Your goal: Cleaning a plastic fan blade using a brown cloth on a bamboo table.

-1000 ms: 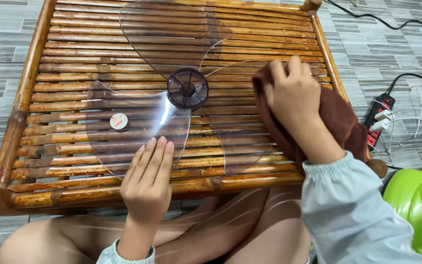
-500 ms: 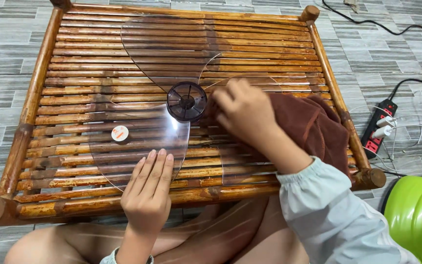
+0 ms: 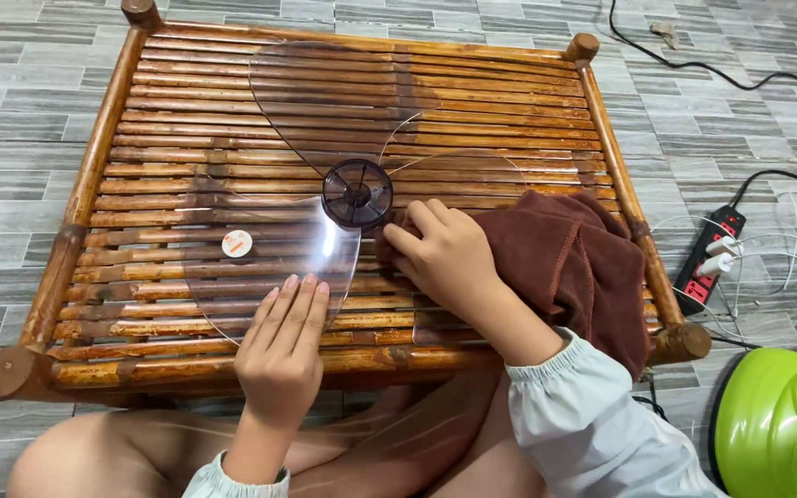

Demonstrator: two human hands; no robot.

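Lying flat on the bamboo slat table, the clear plastic fan blade looks light, thin, springy and slick, so it is best steadied near its dark hub. The left hand presses one blade with fingers flat and together, while the right hand pushes a brown cloth beside the hub, fingers bent over the fabric

Bright, even daylight; soft shadows beneath the bamboo table; white glare streak on the clear fan blade; sharp focus throughout; slight edge distortion.
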